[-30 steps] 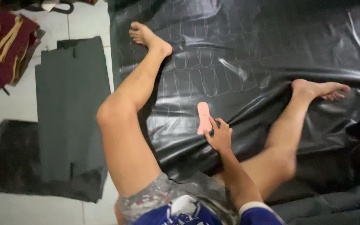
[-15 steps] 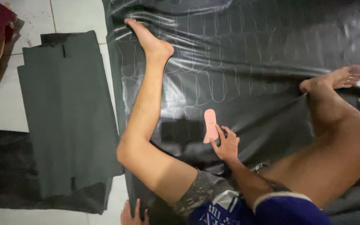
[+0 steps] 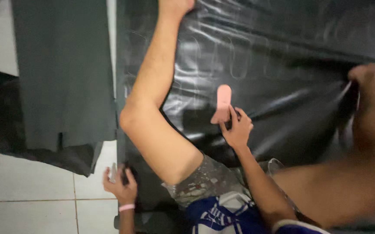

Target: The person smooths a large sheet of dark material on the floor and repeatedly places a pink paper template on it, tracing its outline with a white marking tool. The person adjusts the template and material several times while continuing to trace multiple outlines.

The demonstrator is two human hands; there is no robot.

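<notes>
A stack of grey-green cut fabric pieces (image 3: 63, 73) is seen farthest to the left, up and away from the left hand (image 3: 120, 186), laid over a darker piece on the white tiled floor (image 3: 27, 203). The left hand is placed low, at the near edge of the glossy black sheet (image 3: 283, 56), where tile and sheet meet; a pink band is worn at its wrist, and its fingers are curled loosely around something small and pale that is too blurred to be identified, so whether it is truly gripped cannot be told. Between the two hands the bent left leg (image 3: 157, 112) is stretched upward across the sheet. Further right, the right hand (image 3: 236, 128) is rested on the black sheet with its fingers spread narrowly, and a flat pink oblong template (image 3: 222, 104) is held upright at its lower end by the fingertips, just above the hand and touching the sheet. Faint rows of traced outlines are seen on the sheet beyond the template. To the right of the right hand the other leg (image 3: 361, 156) is seen, blurred, lying over the sheet.
</notes>
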